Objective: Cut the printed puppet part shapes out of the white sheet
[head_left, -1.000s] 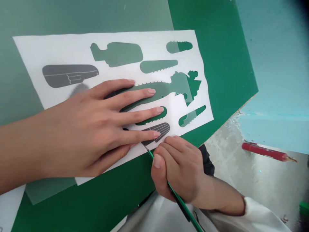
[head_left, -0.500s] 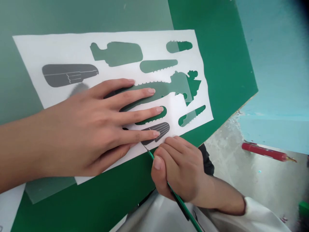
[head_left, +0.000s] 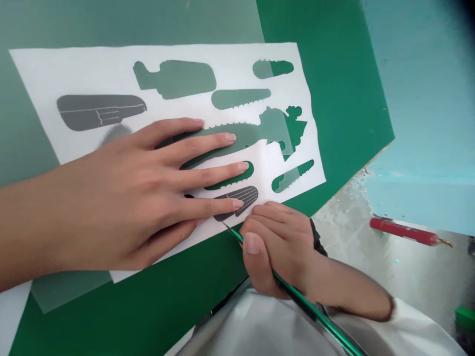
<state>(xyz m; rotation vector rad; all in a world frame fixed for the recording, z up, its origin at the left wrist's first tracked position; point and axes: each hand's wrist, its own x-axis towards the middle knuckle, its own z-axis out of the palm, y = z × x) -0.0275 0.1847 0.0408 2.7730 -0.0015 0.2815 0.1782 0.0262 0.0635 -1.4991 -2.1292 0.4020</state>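
Observation:
A white paper sheet [head_left: 37, 74] lies over a translucent sheet on a green tabletop. Several shapes are cut out of it; a dark grey printed wing shape [head_left: 79, 114] remains at its left. My left hand [head_left: 148, 183] lies flat on the paper with fingers spread, pressing it down. Under its little finger shows a dark striped printed shape [head_left: 249, 197]. My right hand [head_left: 278, 242] grips a slim green-handled craft knife [head_left: 308, 306]. The knife's thin metal tip touches the paper at the lower edge of the striped shape. My left palm hides part of the sheet.
The green tabletop [head_left: 334, 99] ends at a worn edge on the right. Beyond it are a pale blue surface [head_left: 423, 123] and grey floor, with a red cylinder with a brass-coloured tip [head_left: 404, 231]. Another white paper [head_left: 13, 311] sits at lower left.
My right hand has shifted slightly right and the knife's handle lies lower and more slanted. Its tip has moved slightly left and up along the striped shape's edge. The view has shifted a little.

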